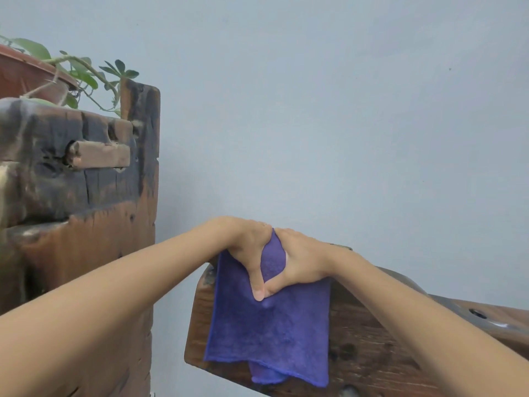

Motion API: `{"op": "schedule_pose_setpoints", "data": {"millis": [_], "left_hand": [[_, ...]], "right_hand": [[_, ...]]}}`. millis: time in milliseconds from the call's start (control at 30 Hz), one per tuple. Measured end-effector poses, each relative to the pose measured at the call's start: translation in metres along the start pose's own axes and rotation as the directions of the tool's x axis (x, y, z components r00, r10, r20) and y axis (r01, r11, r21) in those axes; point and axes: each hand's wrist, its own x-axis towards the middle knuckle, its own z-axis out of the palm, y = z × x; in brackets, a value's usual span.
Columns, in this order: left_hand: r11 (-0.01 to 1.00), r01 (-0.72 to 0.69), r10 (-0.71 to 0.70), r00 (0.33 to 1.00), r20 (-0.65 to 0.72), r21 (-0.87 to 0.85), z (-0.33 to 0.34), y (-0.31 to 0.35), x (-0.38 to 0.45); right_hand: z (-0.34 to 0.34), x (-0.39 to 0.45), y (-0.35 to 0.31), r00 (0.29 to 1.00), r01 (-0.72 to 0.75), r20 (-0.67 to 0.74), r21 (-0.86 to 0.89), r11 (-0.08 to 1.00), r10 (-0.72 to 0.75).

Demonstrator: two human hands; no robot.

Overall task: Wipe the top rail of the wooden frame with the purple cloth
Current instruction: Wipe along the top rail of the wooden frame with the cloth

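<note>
Pale grey-blue wall backs the wooden frame, whose top rail carries the purple cloth draped over its left end. Left hand and right hand grip the cloth side by side atop the rail, thumbs meeting on its front face. A potted plant sits on the dark wooden post at left.

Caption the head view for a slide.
Both hands, left hand and right hand, press purple cloth over wooden rail.
</note>
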Motion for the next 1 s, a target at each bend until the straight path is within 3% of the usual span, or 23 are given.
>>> {"op": "schedule_pose_setpoints", "data": {"millis": [133, 233, 434, 600, 800, 901, 1001], "left_hand": [[0.999, 0.051, -0.052, 0.995, 0.090, 0.011, -0.009, 0.005, 0.003], [0.999, 0.047, -0.048, 0.999, 0.026, 0.013, -0.005, 0.008, -0.003], [0.999, 0.003, 0.001, 0.998, -0.068, 0.054, 0.005, 0.017, -0.019], [0.960, -0.067, 0.140, 0.956, -0.258, 0.271, 0.032, 0.023, -0.031], [0.921, -0.005, 0.209, 0.851, -0.481, 0.390, 0.070, 0.037, -0.041], [0.916, -0.010, 0.216, 0.855, -0.472, 0.401, 0.075, 0.045, -0.040], [0.924, -0.047, 0.204, 0.901, -0.384, 0.381, 0.065, 0.050, -0.036]], "right_hand": [[-0.004, 0.002, 0.000, 0.999, -0.006, 0.034, 0.062, 0.998, 0.004], [-0.001, -0.007, 0.001, 1.000, 0.001, -0.028, 0.085, 0.996, 0.002], [0.009, -0.029, 0.001, 0.990, 0.014, -0.139, -0.040, 0.999, -0.020], [0.023, -0.052, 0.000, 0.961, -0.002, -0.273, -0.169, 0.986, -0.045], [0.047, -0.083, -0.001, 0.902, -0.114, -0.429, -0.352, 0.929, -0.052], [0.056, -0.097, 0.000, 0.915, -0.127, -0.403, -0.368, 0.921, -0.035], [0.057, -0.098, -0.001, 0.920, -0.144, -0.392, -0.353, 0.924, -0.006]]}}
